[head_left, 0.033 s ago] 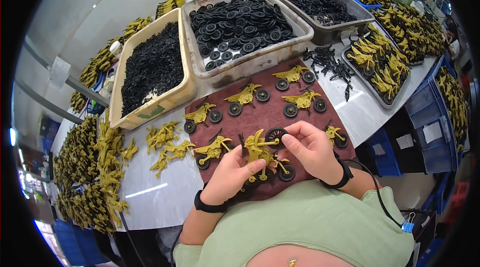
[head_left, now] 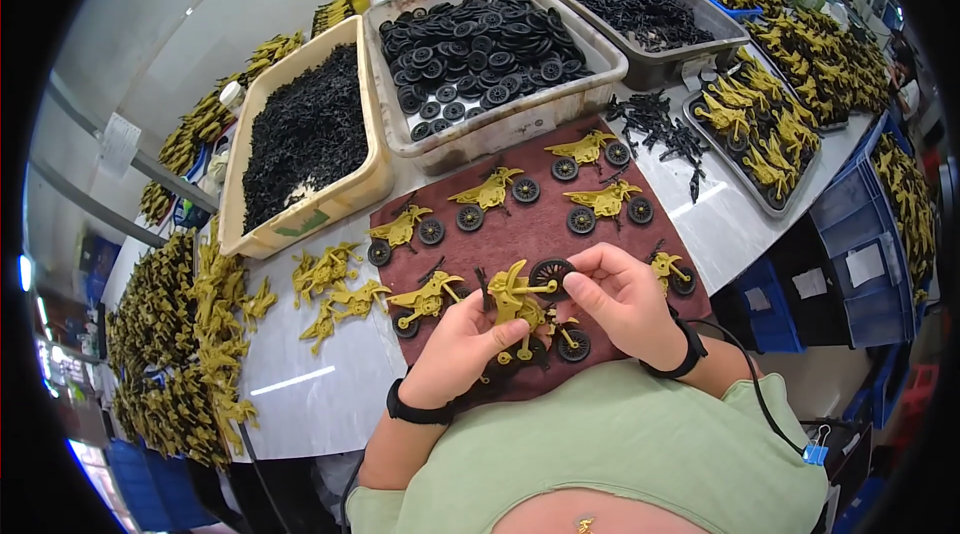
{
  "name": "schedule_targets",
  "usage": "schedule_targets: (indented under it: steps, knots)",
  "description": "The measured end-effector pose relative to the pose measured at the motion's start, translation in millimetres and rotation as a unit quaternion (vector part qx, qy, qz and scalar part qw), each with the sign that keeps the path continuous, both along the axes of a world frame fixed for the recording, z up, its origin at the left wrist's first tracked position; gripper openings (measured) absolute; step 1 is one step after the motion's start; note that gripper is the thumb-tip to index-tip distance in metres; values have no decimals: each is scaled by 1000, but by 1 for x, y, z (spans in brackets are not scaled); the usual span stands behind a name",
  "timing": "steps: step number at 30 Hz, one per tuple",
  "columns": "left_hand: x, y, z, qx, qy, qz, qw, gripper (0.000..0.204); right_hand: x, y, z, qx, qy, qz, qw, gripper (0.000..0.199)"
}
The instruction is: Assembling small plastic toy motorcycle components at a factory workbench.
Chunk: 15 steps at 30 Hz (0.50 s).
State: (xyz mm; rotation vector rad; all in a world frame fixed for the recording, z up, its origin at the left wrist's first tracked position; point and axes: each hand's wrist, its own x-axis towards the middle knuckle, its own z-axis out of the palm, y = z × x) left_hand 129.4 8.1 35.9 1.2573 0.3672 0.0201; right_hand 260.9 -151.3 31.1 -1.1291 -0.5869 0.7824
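Pinched in my left hand [head_left: 455, 349] is a yellow toy motorcycle body [head_left: 512, 304], held upright over the maroon cloth [head_left: 505, 242]. Thumb and fingers of my right hand [head_left: 628, 306] close on a black spoked wheel [head_left: 549, 272], which sits against the end of the body's yellow arm. Under and beside my hands lie more toy motorcycles, one with a black wheel [head_left: 573, 345] showing, partly covered by the held body. Farther up the cloth, several yellow motorcycles with black wheels, such as this toy motorcycle [head_left: 484, 192], lie on their sides in loose rows.
Beyond the cloth stand a cream bin [head_left: 375, 159] of small black parts, a white bin [head_left: 590, 94] of wheels and a grey bin [head_left: 690, 52] of black pieces. A metal tray [head_left: 790, 196] holds yellow motorcycles at right. Yellow bodies [head_left: 180, 344] pile up at left. Opposite, a person works.
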Motion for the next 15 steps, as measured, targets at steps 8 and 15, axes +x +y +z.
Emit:
schedule_targets:
  steps: [8,15]
  knots:
    - [0,3,2,-26,-42,-33,998,40,1,-13,8,51,-53,16,997,19]
    - [51,29,-15,396,-55,36,916,43,20,-24,5,58,-119,-122,984,21]
